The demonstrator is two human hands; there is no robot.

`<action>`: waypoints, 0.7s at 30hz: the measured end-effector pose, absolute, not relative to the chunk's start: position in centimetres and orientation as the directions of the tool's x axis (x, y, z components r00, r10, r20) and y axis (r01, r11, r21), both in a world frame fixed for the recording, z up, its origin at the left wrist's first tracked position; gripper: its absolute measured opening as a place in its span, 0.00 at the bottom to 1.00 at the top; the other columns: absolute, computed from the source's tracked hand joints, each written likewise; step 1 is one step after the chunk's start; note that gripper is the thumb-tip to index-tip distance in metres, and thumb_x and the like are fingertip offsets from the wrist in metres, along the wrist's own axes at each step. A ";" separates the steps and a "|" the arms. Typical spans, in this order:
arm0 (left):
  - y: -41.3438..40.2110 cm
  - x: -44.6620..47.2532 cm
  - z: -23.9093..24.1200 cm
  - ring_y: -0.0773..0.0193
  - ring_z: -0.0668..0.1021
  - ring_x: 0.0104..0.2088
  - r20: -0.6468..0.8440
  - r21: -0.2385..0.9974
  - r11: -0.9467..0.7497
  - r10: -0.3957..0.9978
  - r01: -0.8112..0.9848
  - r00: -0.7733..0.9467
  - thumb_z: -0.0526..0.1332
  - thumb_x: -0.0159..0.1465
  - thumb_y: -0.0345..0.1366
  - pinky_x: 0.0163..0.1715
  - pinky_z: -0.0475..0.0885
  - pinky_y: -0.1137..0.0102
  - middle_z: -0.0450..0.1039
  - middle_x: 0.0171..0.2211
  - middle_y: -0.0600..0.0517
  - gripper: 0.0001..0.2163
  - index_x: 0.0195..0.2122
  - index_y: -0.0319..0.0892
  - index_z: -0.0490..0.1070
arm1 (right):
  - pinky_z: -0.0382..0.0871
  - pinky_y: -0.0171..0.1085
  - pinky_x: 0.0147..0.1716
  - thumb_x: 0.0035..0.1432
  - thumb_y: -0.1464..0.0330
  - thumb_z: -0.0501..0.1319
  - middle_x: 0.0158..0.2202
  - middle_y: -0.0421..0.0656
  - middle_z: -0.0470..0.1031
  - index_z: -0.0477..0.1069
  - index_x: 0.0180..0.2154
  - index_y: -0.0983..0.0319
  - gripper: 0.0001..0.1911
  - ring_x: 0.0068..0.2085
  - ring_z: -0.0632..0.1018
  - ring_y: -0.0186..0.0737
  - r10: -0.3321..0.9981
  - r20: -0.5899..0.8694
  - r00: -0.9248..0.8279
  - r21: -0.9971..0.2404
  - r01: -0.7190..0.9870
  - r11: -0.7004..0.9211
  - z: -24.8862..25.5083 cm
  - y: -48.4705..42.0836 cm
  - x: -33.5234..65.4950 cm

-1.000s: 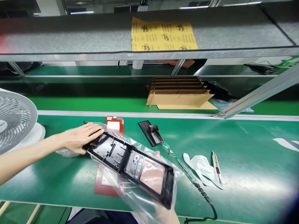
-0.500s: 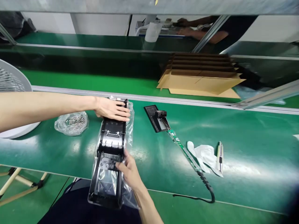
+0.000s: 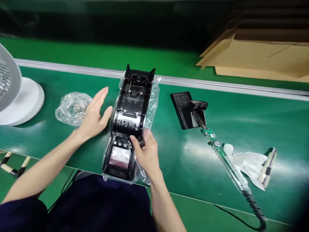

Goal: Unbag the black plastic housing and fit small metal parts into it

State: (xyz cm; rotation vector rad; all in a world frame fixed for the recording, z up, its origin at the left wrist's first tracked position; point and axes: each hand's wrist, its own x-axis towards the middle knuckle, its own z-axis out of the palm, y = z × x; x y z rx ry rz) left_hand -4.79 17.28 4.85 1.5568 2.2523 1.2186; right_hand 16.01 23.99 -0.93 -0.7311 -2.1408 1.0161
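A long black plastic housing lies open side up on a clear plastic bag, pointing away from me. My right hand grips its right edge near the middle, thumb over the rim and fingers underneath. To the left, my left hand hangs in the air with its fingers stretched and the thumb apart, holding nothing. Behind that hand sits a clear bag of small metal screws, partly covered by the fingers.
An electric screwdriver with a black cable lies right of the housing, near a black stand. A white glove and a utility knife are further right. A white fan stands left; folded cardboard sits behind the rail.
My left hand has come off the top of the housing and moved left. The right hand keeps its hold while the housing has shifted further onto the table. The view has tilted down.
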 end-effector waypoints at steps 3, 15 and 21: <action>14.6 -2.0 2.0 0.60 0.60 0.66 -0.031 0.868 0.309 0.815 0.388 -0.579 0.49 0.68 0.45 0.67 0.55 0.59 0.54 0.66 0.44 0.27 0.65 0.36 0.53 | 0.66 0.42 0.45 0.72 0.61 0.54 0.45 0.49 0.68 0.67 0.48 0.68 0.16 0.46 0.69 0.44 0.656 0.345 -0.671 -0.746 0.228 0.625 -0.9 25.0 15.6; 15.8 0.1 0.9 0.56 0.57 0.67 -0.038 0.938 0.204 0.865 0.281 -0.500 0.44 0.68 0.54 0.67 0.54 0.57 0.52 0.66 0.39 0.34 0.66 0.31 0.51 | 0.69 0.43 0.45 0.74 0.67 0.49 0.45 0.50 0.67 0.62 0.53 0.68 0.13 0.46 0.68 0.43 0.691 0.289 -0.663 -0.666 0.379 0.643 -0.8 23.9 15.9; 16.5 0.1 0.0 0.56 0.57 0.67 0.032 0.888 0.190 0.883 0.419 -0.469 0.44 0.70 0.48 0.66 0.56 0.54 0.55 0.65 0.39 0.25 0.62 0.37 0.56 | 0.68 0.46 0.49 0.74 0.67 0.45 0.51 0.52 0.64 0.59 0.57 0.68 0.16 0.50 0.66 0.45 0.701 0.271 -0.660 -0.656 0.406 0.636 -0.9 23.3 15.9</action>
